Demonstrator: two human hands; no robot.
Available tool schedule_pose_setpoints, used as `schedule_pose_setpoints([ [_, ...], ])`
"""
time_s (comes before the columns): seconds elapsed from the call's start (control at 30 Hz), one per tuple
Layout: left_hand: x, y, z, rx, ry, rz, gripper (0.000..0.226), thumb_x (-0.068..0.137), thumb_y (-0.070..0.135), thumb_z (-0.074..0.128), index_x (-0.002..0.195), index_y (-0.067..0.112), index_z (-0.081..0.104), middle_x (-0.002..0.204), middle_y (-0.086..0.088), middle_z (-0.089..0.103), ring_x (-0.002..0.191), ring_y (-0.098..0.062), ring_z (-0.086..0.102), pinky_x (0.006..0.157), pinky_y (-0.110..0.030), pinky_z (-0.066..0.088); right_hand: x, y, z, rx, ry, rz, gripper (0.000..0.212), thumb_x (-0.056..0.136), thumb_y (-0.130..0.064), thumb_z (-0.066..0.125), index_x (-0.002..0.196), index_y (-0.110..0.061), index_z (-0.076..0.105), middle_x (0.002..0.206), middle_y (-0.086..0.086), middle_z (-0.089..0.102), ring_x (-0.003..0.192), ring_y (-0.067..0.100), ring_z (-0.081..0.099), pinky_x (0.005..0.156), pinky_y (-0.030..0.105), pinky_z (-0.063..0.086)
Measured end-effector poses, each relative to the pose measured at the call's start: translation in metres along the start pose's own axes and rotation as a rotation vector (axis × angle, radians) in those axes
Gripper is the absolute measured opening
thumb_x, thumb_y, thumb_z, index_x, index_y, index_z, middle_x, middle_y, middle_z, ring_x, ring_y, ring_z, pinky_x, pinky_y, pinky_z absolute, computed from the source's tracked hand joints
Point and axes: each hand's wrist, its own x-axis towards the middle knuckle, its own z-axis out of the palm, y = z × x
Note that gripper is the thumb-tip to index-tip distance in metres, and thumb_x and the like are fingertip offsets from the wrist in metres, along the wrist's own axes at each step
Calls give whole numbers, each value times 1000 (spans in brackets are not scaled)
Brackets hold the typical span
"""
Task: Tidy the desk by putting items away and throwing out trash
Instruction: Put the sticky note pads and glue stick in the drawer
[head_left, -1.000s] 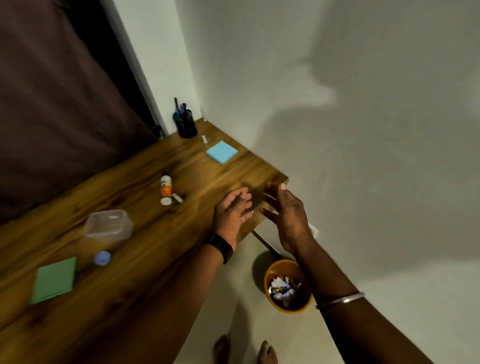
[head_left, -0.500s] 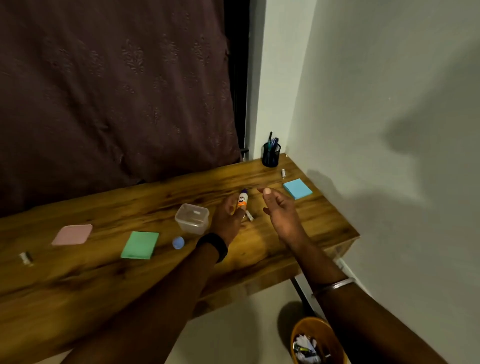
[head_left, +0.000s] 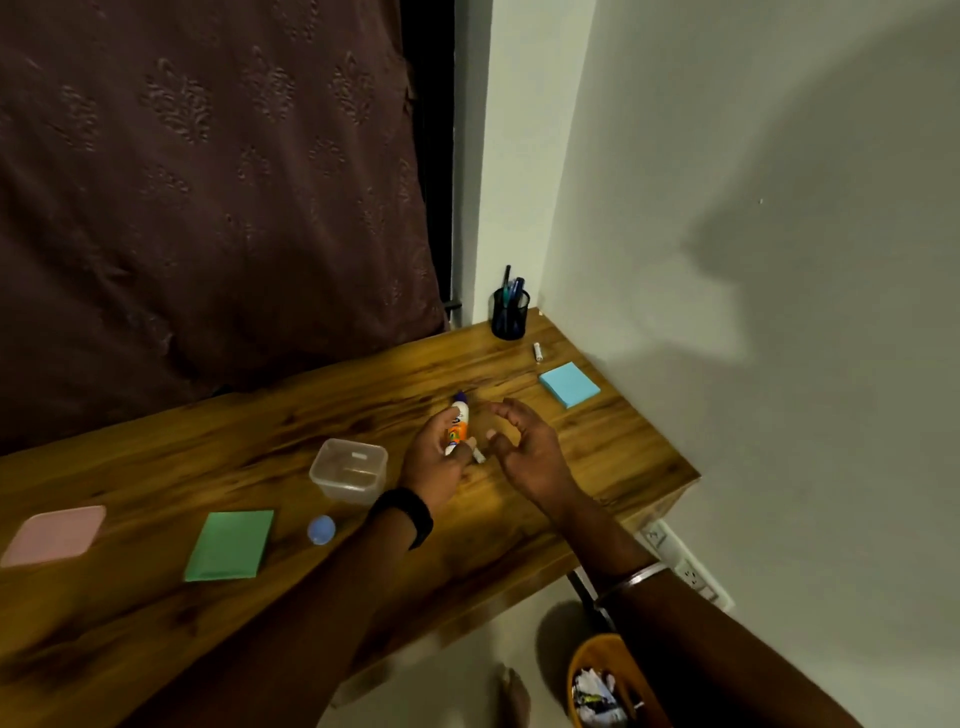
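Note:
My left hand (head_left: 434, 462) grips an orange and white glue stick (head_left: 458, 423) with a blue tip, held over the wooden desk (head_left: 467, 530). Just to its right my right hand (head_left: 524, 447) hovers with curled fingers apart and nothing in them. A small white piece (head_left: 478, 456), perhaps the cap, lies on the desk between the hands. An orange bin (head_left: 582, 660) with crumpled paper stands on the floor at the lower right, partly behind my right forearm.
On the desk lie a clear plastic container (head_left: 349, 470), a small blue ball (head_left: 321, 529), a green pad (head_left: 230, 544), a pink lid (head_left: 52, 535), a blue sticky pad (head_left: 569, 384), a small white tube (head_left: 538, 352) and a black pen holder (head_left: 510, 313). A wall closes the right side.
The view swung up from the desk's corner and the bin to the desk top. My left hand reached the glue stick and took hold of it; my right hand came alongside.

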Motion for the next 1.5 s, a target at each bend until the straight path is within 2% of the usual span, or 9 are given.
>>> schedule_pose_setpoints([
  [0.1,27,-3,23,12,-41,-44,54,93,18,67,143,25,49,141,4,52,126,-16,53,101,-37,52,20,21,-19,-33,39,47,41,92,-23,67,132,-24,67,140,0,63,131,16,58,113,42,48],
  [0.4,122,-3,108,0,-159,-205,52,96,11,60,145,20,47,140,-3,51,122,-16,52,105,-41,47,104,98,-78,-128,176,231,41,95,-14,72,135,-10,65,139,8,61,130,22,56,104,19,38],
  [0.6,193,-24,161,-78,-141,-409,64,85,25,66,145,19,44,140,-18,55,127,-39,55,106,-54,46,166,155,-99,-183,177,378,51,90,-22,76,137,-8,60,136,15,61,126,32,58,106,39,45],
  [0.7,214,-30,176,-69,-144,-458,56,91,11,61,144,16,44,140,-17,54,125,-37,56,105,-49,48,187,175,-99,-289,96,426,65,87,-32,79,142,-9,56,140,14,60,129,33,56,110,44,44],
  [0.8,223,-28,190,-270,-102,-554,38,92,1,57,119,25,48,108,-7,65,95,-27,64,87,-40,52,196,181,-95,-416,56,415,73,85,-37,80,147,-11,51,146,11,56,135,33,49,113,46,42],
  [0.9,230,-28,196,-423,-80,-636,39,94,-1,53,119,28,46,107,-1,65,106,-27,66,96,-50,53,204,182,-93,-420,62,451,77,85,-36,80,152,-15,46,147,11,52,136,35,45,112,47,40],
  [1.13,229,-32,180,-466,33,-651,65,95,5,57,154,16,31,121,-9,64,102,-24,67,91,-48,56,208,180,-101,139,194,523,23,88,-15,80,109,-8,76,108,12,76,98,31,73,88,47,62],
  [1.27,214,-26,165,-512,42,-563,39,94,13,63,133,16,58,122,-13,67,105,-29,67,83,-41,58,193,147,-96,447,215,504,10,91,-14,78,85,-13,70,94,9,76,90,28,73,87,54,61],
  [1.5,158,-1,106,-600,57,-416,8,96,14,64,103,13,67,106,-14,72,82,-26,69,60,-30,57,146,69,-61,663,127,430,12,95,-10,73,102,-2,73,105,21,78,91,32,74,82,47,61],
])
